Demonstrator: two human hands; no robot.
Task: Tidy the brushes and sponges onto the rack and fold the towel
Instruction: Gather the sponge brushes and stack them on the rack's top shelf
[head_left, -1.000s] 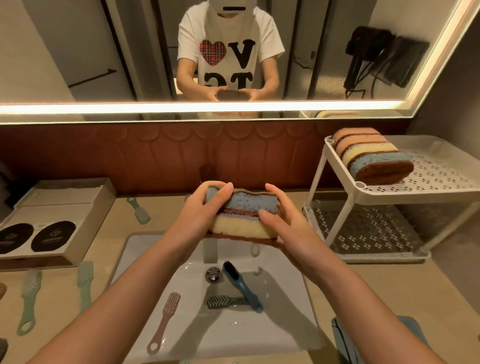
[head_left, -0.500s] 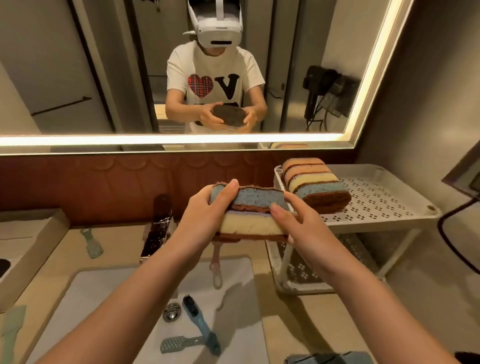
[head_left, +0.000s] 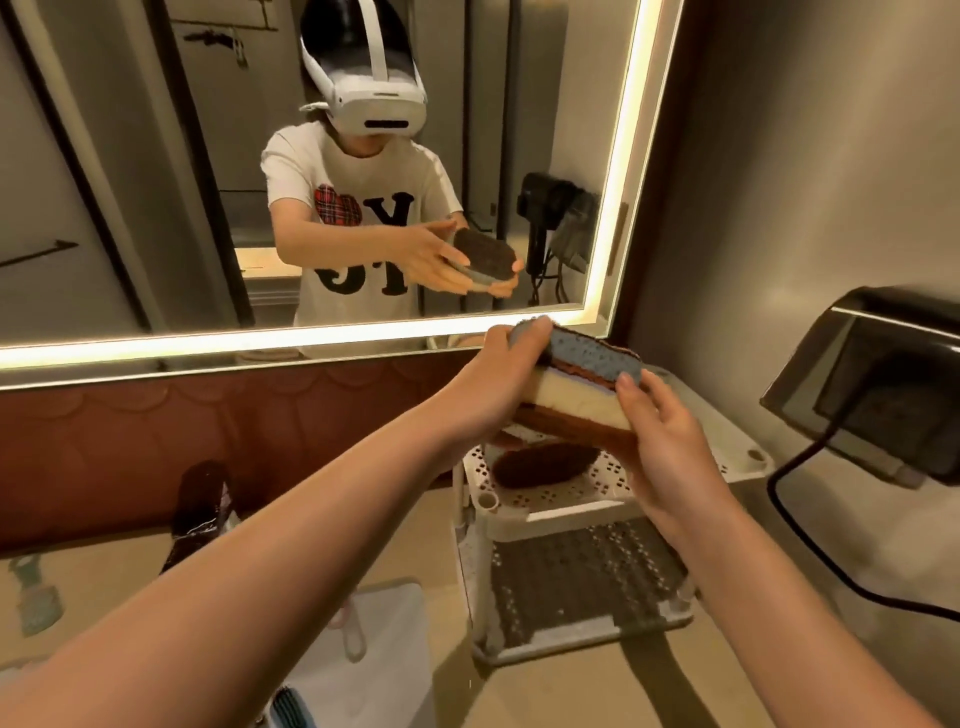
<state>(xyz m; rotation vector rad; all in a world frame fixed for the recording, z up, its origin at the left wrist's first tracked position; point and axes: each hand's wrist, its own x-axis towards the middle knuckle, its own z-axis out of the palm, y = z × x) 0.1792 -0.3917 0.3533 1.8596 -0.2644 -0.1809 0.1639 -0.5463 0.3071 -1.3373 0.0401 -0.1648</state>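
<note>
Blue-and-cream sponges (head_left: 582, 382) pinched between left hand (head_left: 493, 384) and right hand (head_left: 670, 457).

Dim warm room, glowing mirror strip (head_left: 332, 335), soft motion blur, wide-angle edge distortion

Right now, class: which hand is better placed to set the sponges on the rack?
Right hand: it grips the sponges at the end already over the rack; the left hand holds the sink-side end.
</note>
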